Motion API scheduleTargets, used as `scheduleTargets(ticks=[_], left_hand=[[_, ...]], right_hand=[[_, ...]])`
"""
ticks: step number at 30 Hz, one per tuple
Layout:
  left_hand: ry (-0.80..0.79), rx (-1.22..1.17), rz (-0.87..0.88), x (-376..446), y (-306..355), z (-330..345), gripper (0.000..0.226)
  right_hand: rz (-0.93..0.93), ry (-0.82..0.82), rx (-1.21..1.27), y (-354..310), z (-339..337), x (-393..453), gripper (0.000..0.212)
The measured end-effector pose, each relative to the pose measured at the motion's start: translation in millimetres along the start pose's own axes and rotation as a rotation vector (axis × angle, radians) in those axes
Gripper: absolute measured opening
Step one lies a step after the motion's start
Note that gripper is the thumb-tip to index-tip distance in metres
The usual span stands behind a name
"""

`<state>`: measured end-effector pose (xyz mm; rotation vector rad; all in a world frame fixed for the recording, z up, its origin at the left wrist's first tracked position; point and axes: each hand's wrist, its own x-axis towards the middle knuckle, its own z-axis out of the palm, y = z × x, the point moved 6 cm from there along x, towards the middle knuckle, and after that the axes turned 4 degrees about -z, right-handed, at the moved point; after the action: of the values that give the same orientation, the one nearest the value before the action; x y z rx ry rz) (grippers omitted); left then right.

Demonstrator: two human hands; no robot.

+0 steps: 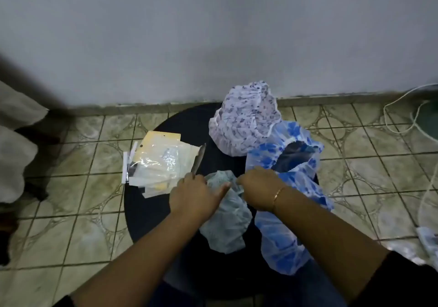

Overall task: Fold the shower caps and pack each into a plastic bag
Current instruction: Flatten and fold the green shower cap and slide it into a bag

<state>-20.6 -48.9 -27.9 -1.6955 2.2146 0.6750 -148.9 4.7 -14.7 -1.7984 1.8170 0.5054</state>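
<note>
A pale grey-green shower cap lies crumpled in the middle of a round black table. My left hand grips its upper left part and also pinches a clear plastic bag that sticks up edge-on. My right hand, with a gold bracelet on the wrist, grips the cap's top edge from the right. A blue-flowered shower cap lies under my right forearm. A white cap with purple print sits at the table's far side.
A pile of clear and yellow-backed plastic bags lies on the table's left edge. Patterned floor tiles surround the table. A white cable runs along the floor at right, and grey cushions stand at left.
</note>
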Motion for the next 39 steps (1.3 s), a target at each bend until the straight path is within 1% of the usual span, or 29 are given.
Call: scheduleTargets(ticks=[2, 4, 5, 7, 9, 12, 14, 16, 20, 24, 25, 26, 27, 29, 30, 31, 33, 34, 35, 37, 39], left_hand=[[0.091, 0.122, 0.026, 4, 1, 7, 0.090], [0.105, 0.144, 0.063, 13, -3, 18, 0.090], [0.088, 0.139, 0.090, 16, -4, 22, 0.086], [0.061, 0.139, 0.138, 20, -7, 31, 0.067], [0.090, 0.109, 0.198, 26, -8, 32, 0.049], [0.173, 0.052, 0.286, 27, -8, 39, 0.035], [0.214, -0.012, 0.317, 28, -9, 45, 0.029], [0.245, -0.083, 0.327, 23, -12, 53, 0.027], [0.270, -0.252, 0.337, 2, -22, 65, 0.028], [0.248, -0.456, 0.316, -16, -36, 78, 0.027], [0.231, -0.519, 0.308, -17, -40, 83, 0.026], [0.221, -0.586, 0.297, -18, -45, 86, 0.028], [0.217, -0.655, 0.288, -20, -49, 89, 0.034], [0.215, -0.775, 0.261, -22, -58, 94, 0.048], [0.208, -0.828, 0.249, -21, -63, 96, 0.049], [0.193, -0.880, 0.242, -20, -65, 99, 0.044], [0.164, -0.979, 0.223, -20, -72, 100, 0.022], [0.156, -1.014, 0.214, -17, -76, 101, 0.017], [0.152, -1.045, 0.210, -15, -79, 101, 0.015], [0.132, -1.121, 0.204, -9, -87, 104, 0.015], [0.068, -1.224, 0.171, -6, -92, 108, 0.025]], right_hand=[[0.000, -0.048, -0.038, -1, 8, 16, 0.033], [-0.047, -0.088, -0.061, -4, 13, 30, 0.032], [-0.075, -0.128, -0.063, -9, 14, 33, 0.032], [-0.100, -0.192, -0.115, -13, 20, 37, 0.033], [-0.116, -0.191, -0.180, -9, 18, 38, 0.032], [-0.089, -0.139, -0.202, 1, 15, 25, 0.032], [-0.053, -0.087, -0.165, 15, 14, 11, 0.032], [-0.024, -0.037, -0.070, 27, 12, -8, 0.032], [0.022, -0.019, 0.000, 44, 21, -42, 0.047], [0.114, 0.000, -0.137, 62, 52, -45, 0.072], [0.137, 0.025, -0.166, 65, 58, -43, 0.075], [0.149, 0.069, -0.189, 66, 62, -40, 0.074], [0.151, 0.135, -0.209, 66, 64, -38, 0.068], [0.158, 0.264, -0.197, 66, 65, -35, 0.047], [0.158, 0.307, -0.160, 67, 65, -36, 0.037], [0.158, 0.338, -0.118, 69, 63, -37, 0.029], [0.140, 0.389, -0.072, 66, 53, -45, 0.016], [0.120, 0.413, -0.049, 63, 48, -49, 0.009], [0.089, 0.437, -0.010, 59, 42, -54, 0.006], [0.023, 0.490, 0.137, 53, 28, -60, 0.013], [-0.020, 0.573, 0.274, 51, 13, -66, 0.018]])
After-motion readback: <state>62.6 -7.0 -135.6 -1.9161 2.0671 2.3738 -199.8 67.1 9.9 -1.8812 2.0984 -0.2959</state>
